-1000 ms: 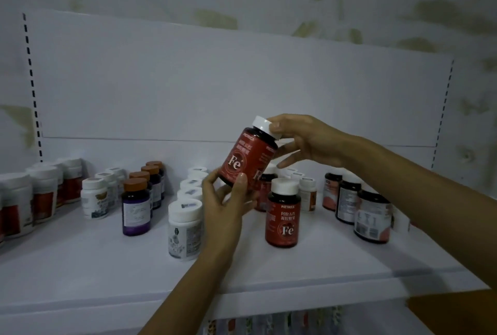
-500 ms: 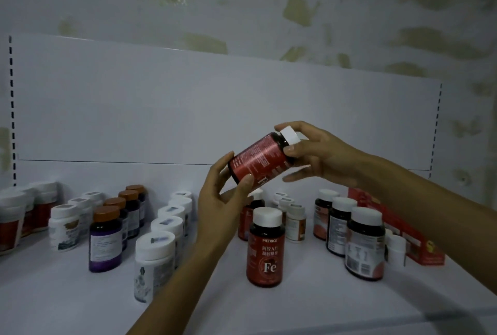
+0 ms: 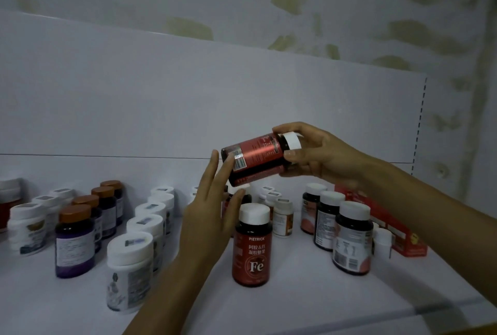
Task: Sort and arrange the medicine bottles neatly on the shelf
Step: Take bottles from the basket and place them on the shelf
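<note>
The red bottle [image 3: 255, 157] is up in the air, lying almost sideways above the shelf [image 3: 322, 294], with its white cap [image 3: 291, 141] pointing right. The right hand [image 3: 322, 157] holds it at the cap end, thumb in front and fingers curled over the top. The left hand [image 3: 212, 213] is flat, its fingers straight and a little apart, and the tips touch the bottle's bottom end. To do this well, I think the bottle should be turned upright with its label facing out. Then it should go down in line with the standing Fe bottle [image 3: 251, 248] (they look like the same kind). Go slowly, because the bottles below stand close together and could tip. The held bottle is round and smooth, dark with a shiny red label and a barcode sticker. The white tubs [image 3: 129, 267] on the left are short and fat with wide lids.
</note>
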Available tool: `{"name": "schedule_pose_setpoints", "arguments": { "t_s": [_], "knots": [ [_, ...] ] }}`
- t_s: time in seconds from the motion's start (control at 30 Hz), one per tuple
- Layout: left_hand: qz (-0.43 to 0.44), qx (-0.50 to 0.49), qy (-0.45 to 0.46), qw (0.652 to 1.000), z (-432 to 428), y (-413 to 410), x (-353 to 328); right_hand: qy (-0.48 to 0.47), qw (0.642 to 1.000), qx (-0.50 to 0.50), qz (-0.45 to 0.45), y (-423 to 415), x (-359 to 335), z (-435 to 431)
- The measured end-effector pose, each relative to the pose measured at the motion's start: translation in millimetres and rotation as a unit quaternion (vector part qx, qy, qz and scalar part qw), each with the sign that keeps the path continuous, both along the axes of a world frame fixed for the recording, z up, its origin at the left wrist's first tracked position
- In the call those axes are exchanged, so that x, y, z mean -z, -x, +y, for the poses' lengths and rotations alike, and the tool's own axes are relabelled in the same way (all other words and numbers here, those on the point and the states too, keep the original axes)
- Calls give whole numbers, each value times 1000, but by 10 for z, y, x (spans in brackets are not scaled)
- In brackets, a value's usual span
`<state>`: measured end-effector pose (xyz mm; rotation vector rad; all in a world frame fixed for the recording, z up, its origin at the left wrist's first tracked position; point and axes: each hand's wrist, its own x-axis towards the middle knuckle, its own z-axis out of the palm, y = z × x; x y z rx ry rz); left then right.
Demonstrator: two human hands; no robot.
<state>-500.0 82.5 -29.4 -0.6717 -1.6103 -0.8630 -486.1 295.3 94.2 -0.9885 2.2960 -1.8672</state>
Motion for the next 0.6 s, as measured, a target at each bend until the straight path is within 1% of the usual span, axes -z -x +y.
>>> {"name": "schedule_pose_setpoints", "arguments": {
  "t_s": [0.07, 0.13, 0.2, 0.3, 0.37, 0.43, 0.53, 0.6],
  "knots": [
    [6, 0, -3, 1000, -31, -4, 40, -8, 1000, -1, -1, -13, 18, -13],
    [3, 32, -22, 999, -57, -34, 76, -11, 1000, -1, 1, -22, 57, -22],
    [-39, 95, -61, 993, -58, -96, 70, -3, 1000, -5, 4, -38, 80, -38],
    [-122, 181, -112, 969, -23, -184, 35, 5, 1000, -27, 7, -70, 63, -74],
    [-143, 213, -127, 958, -8, -193, 41, -6, 999, -32, 10, -84, 47, -99],
    [-134, 201, -142, 960, -6, -181, 57, -19, 999, -27, 8, -76, 34, -124],
    [-125, 158, -150, 968, -16, -171, 74, -28, 999, -16, 9, -47, 13, -166],
    [-155, 128, -146, 969, -28, -152, 79, -44, 999, 14, 29, -6, 4, -208]
  ]
}}
